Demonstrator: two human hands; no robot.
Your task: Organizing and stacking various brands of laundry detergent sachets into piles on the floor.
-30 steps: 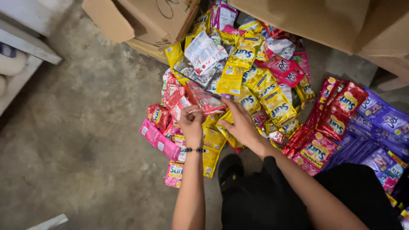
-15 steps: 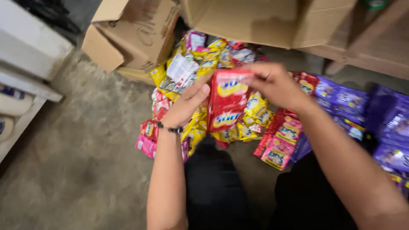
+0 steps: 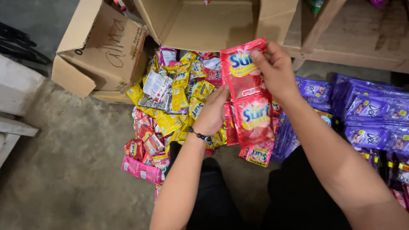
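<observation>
My right hand (image 3: 277,70) pinches the top of a strip of red sachets (image 3: 249,98) and holds it up so it hangs down in front of me. My left hand (image 3: 211,113), with a dark bead bracelet on the wrist, touches the strip's left edge around its middle. Under both hands lies a heap of yellow, red and pink sachets (image 3: 170,115) on the concrete floor. My knees in black trousers show at the bottom of the head view.
An open cardboard box (image 3: 102,51) lies tipped at the upper left and a larger open box (image 3: 204,25) stands behind the heap. Purple sachets (image 3: 370,123) are piled at the right under a wooden shelf (image 3: 353,38). A white shelf edge (image 3: 15,102) is at far left.
My right hand has lifted the red sachet strip out of the heap and raised it higher. My left hand has moved from the pile to the strip's side.
</observation>
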